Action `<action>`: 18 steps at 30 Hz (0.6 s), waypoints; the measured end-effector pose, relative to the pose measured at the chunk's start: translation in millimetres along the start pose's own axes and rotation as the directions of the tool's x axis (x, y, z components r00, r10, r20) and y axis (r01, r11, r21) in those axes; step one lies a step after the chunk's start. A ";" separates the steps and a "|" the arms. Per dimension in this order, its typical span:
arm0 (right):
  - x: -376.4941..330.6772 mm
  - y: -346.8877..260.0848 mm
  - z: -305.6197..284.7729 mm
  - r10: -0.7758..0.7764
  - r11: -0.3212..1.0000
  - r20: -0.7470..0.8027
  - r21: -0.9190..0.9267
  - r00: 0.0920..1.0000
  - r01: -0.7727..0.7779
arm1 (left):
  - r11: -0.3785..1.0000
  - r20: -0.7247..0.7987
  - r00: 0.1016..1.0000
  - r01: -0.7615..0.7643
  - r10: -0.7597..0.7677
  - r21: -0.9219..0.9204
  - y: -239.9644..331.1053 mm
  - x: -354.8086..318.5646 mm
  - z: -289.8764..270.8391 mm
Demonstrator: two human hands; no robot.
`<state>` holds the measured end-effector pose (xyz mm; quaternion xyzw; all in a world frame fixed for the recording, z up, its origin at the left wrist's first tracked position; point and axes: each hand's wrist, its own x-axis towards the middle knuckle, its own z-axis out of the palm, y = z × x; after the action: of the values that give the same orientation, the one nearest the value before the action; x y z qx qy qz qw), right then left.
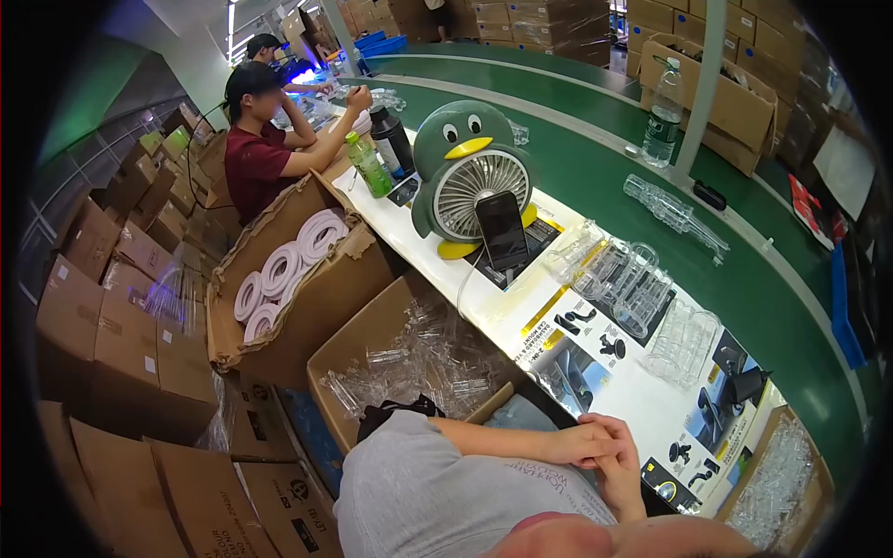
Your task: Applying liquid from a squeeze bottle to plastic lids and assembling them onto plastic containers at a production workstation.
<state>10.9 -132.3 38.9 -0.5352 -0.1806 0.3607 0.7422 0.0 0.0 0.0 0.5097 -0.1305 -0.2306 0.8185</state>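
Note:
My left hand [579, 445] and my right hand [621, 452] rest clasped together at the near edge of the worktable, fingers folded over one another. No object shows between them. Closest to them lie flat printed packaging sheets [581, 365] picturing phone mounts. On top of the sheets sit clear plastic trays [686, 342] and several clear molded parts [633, 284]. A small black part [747, 385] stands at the right end. Farther left along the table, a dark smartphone [502, 231] leans against a green penguin-shaped fan [473, 177].
An open carton [326, 358] of clear plastic pieces stands left of me, beside a carton [279, 349] of white rings. More clear pieces fill a box [777, 474] at right. A green conveyor [577, 116] runs behind the table, carrying a water bottle [663, 116]. A co-worker [256, 139] sits farther along.

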 end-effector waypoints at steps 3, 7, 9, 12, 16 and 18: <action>4.3 -8.2 -5.0 -0.084 0.991 -0.155 0.091 0.984 0.099 | 0.999 0.259 0.966 -0.008 -0.004 0.045 20.6 10.1 3.2; 19.7 0.4 -15.8 0.102 0.955 -0.215 0.295 0.971 -0.034 | 0.935 0.403 0.888 0.078 -0.222 0.345 30.3 21.5 18.1; 14.7 6.7 -18.8 -0.022 0.990 -0.367 0.124 0.930 0.072 | 0.891 0.334 0.885 0.167 -0.324 0.423 40.1 27.2 22.9; 14.4 0.5 -5.7 -0.077 0.984 -0.487 0.102 0.870 0.145 | 0.888 0.336 0.900 0.108 -0.278 0.446 31.1 29.7 22.7; 13.9 -4.5 1.6 -0.177 0.972 -0.516 0.043 0.838 0.232 | 0.850 0.308 0.906 0.096 -0.291 0.518 29.1 29.4 22.0; 18.6 -1.7 -3.7 -0.190 0.959 -0.511 0.086 0.838 0.270 | 0.858 0.284 0.933 0.049 -0.222 0.511 29.0 29.6 21.4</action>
<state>26.4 -121.5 36.9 -0.5251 -0.0177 0.1314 0.8406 22.9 -20.9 34.9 0.6642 -0.2851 -0.3300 0.6072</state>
